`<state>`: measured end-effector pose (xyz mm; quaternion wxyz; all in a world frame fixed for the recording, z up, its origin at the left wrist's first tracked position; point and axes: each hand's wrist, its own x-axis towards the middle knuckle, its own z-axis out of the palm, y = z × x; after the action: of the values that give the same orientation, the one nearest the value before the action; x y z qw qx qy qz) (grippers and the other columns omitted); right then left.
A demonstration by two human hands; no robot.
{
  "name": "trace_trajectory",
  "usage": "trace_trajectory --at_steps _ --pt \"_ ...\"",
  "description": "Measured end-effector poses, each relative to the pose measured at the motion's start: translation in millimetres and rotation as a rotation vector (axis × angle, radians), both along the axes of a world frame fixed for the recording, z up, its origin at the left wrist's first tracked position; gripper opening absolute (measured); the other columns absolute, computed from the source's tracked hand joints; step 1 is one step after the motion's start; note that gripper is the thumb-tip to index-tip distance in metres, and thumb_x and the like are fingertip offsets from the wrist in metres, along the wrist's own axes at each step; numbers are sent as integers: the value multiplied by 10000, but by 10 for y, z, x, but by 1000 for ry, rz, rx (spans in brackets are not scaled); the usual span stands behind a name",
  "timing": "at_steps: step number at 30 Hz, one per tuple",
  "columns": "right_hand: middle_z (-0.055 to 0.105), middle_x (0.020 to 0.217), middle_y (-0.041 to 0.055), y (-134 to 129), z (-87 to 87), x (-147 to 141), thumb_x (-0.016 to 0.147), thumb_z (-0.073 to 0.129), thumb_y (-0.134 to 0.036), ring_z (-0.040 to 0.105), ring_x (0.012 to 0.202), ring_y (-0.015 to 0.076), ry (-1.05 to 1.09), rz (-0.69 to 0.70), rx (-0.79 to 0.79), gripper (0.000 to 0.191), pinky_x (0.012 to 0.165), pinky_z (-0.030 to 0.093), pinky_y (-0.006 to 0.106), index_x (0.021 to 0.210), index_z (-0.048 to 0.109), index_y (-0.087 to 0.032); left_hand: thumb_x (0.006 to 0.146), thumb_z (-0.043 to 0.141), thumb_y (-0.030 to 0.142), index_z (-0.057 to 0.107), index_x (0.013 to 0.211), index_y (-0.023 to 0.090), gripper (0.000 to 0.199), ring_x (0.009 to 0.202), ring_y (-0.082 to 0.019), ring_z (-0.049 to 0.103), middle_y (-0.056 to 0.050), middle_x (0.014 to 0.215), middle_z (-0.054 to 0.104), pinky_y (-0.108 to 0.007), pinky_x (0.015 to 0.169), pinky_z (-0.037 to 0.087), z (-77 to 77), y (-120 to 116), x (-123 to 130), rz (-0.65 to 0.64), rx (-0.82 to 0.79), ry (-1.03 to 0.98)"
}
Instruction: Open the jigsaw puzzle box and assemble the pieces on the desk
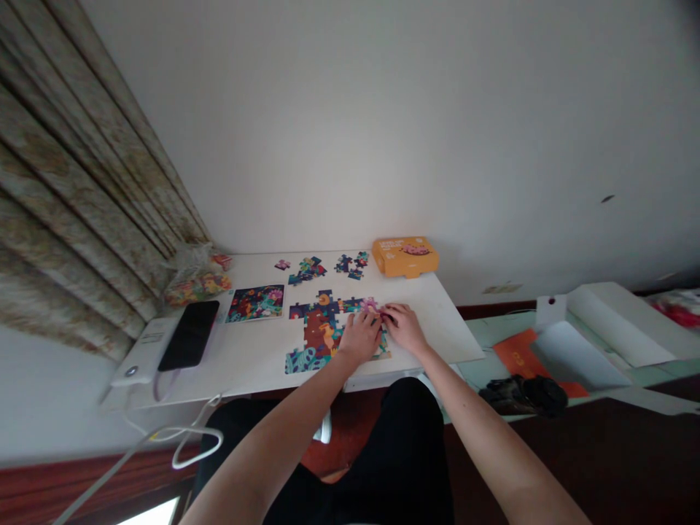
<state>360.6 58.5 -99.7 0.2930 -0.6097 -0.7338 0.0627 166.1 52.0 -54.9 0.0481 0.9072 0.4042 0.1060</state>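
A partly joined jigsaw puzzle (pixel 318 328) with a brown animal figure lies flat on the white table. My left hand (pixel 361 337) rests over its right part, fingers stretched out and lying on the pieces. Close beside it, my right hand (pixel 403 327) has its fingers pinched at a dark puzzle piece by the puzzle's right edge. Both hands hide some of the pieces underneath. Loose puzzle pieces (pixel 309 270) lie in groups behind the puzzle, and a printed picture card (pixel 255 303) is to its left.
An orange puzzle box (pixel 405 257) stands at the table's back right. On the left are a black phone (pixel 189 335), a white box (pixel 143 353) and a plastic bag (pixel 197 281). A white cable (pixel 197 436) hangs off the front left. An open white box (pixel 582 350) sits on a lower surface to the right.
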Motion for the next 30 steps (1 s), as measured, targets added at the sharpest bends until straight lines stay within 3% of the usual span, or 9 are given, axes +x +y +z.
trace_trajectory --at_steps 6,9,11,13,17,20,24,27,30 --pt "707 1223 91 -14 17 -23 958 577 -214 594 1155 262 -21 -3 -18 265 1024 483 443 1107 785 -280 1030 453 312 589 1384 241 386 1328 -320 498 -130 1421 582 -526 1128 381 -3 -1 -7 -11 -8 -8" --pt "699 1235 87 -27 30 -40 975 565 -240 587 1175 262 -14 -17 -12 255 1022 472 433 1110 777 -279 1028 465 303 633 1323 253 343 1287 -288 546 -103 1370 628 -492 1130 389 29 141 -85 -9 -31 -55" --pt "698 1234 87 -40 41 -48 998 537 -269 587 1176 265 -16 -23 -2 267 1015 463 429 1154 753 -270 1016 472 276 662 1283 254 329 1253 -268 577 -87 1333 656 -459 1135 393 80 366 -220 61 -42 -111" --pt "701 1223 96 -53 53 -50 1023 492 -291 593 1155 269 -24 -45 8 292 997 455 426 1197 723 -251 980 498 232 667 1282 238 346 1248 -267 585 -97 1342 651 -430 1128 406 150 693 -441 221 -35 -170" --pt "710 1177 119 -57 60 -41 1043 415 -285 601 1101 280 -47 -150 33 325 945 441 420 1204 687 -211 941 511 213 630 1310 174 390 1290 -310 556 -152 1384 613 -416 1102 423 260 1463 -1078 623 -20 -223" --pt "713 1141 119 -41 53 -41 1051 385 -291 602 1079 279 -79 -197 45 328 925 430 408 1167 680 -207 923 514 190 585 1345 117 434 1274 -320 564 -198 1391 600 -400 1060 434 251 1914 -1546 805 -92 -176" --pt "711 1126 124 -19 44 -57 1056 376 -313 602 1053 282 -120 -213 33 328 906 427 406 1141 675 -208 948 545 298 531 1407 110 496 1235 -347 589 -219 1368 626 -407 982 459 161 2218 -1896 856 -186 -125" --pt "710 1113 123 -16 44 -69 1056 382 -328 603 1047 280 -133 -211 37 322 908 427 406 1135 673 -214 920 602 330 543 1399 155 513 1224 -349 595 -191 1347 654 -411 970 455 108 2309 -1957 840 -199 -114" --pt "708 1125 125 -19 51 -79 1057 388 -340 609 1054 282 -131 -216 34 319 910 429 408 1133 667 -207 865 657 263 614 1301 189 445 1232 -333 592 -165 1312 678 -404 989 444 95 2377 -1943 848 -217 -226"
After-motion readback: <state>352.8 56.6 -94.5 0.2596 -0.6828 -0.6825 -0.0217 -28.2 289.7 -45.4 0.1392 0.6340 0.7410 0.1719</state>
